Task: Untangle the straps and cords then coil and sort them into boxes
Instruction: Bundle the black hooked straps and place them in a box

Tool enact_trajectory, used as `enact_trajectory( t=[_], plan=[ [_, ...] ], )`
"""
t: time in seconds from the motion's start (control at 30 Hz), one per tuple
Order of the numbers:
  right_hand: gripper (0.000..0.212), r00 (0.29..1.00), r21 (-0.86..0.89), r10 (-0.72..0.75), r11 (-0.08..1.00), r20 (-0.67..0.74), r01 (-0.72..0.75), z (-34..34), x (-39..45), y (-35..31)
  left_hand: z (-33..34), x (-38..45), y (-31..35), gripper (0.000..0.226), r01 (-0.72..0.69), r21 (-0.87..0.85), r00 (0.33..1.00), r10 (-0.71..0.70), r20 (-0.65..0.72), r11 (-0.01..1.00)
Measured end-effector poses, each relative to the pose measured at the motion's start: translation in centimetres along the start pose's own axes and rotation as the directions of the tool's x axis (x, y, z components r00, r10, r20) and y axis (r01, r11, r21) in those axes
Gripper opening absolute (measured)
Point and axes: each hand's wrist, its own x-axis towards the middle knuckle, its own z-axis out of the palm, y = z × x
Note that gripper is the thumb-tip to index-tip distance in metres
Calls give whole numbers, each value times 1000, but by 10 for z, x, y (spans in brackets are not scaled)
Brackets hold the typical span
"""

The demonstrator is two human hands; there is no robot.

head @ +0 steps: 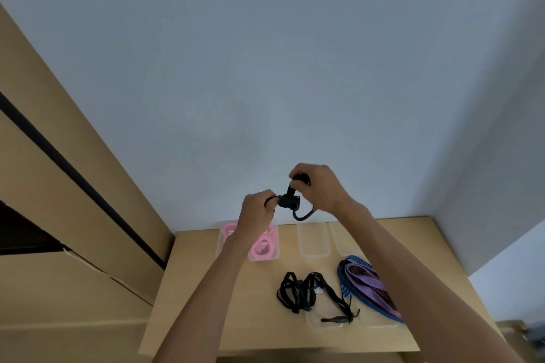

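A black cord (pixel 290 200) is gripped above the tabletop (pixel 188 289) by both hands: pinched in curled fingers by the left hand (pixel 256 212), clasped at its upper end by the right hand (pixel 317 186).

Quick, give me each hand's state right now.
Left hand: closed, pinching one end of the black cord.
Right hand: closed, gripping the same black cord, held up above the table.

Even, soft, moderately bright illumination; no glare. Faint diffuse shadows on the wall (pixel 265 68). Wide-angle distortion bends straight edges toward the frame borders. Overall focus slightly soft
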Motion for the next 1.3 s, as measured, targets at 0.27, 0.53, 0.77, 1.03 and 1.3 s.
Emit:
enact_trajectory(
  t=[0.27,0.53,0.77,1.03,1.3],
  plan=[
    [12,988,430,143,896,-52,-107,-7,-2,21,-17,-5,43,27,105,-544,981,2,192,832],
    [30,914,440,314,805,256,-399,33,-30,36,-9,11,46,26,163,-382,975,-208,-80,910],
    [15,930,-159,160,981,332,-112,44,-16,10,13,14,1,28,338,-101,935,-346,-78,936],
    [29,963,-77,7,997,271,14,23,13,10,7,6,3,29,87,-34,970,-76,233,996],
    [12,971,617,111,755,213,-222,15,21,21,-26,2,27,25,167,-525,954,-2,301,835]
  ],
)
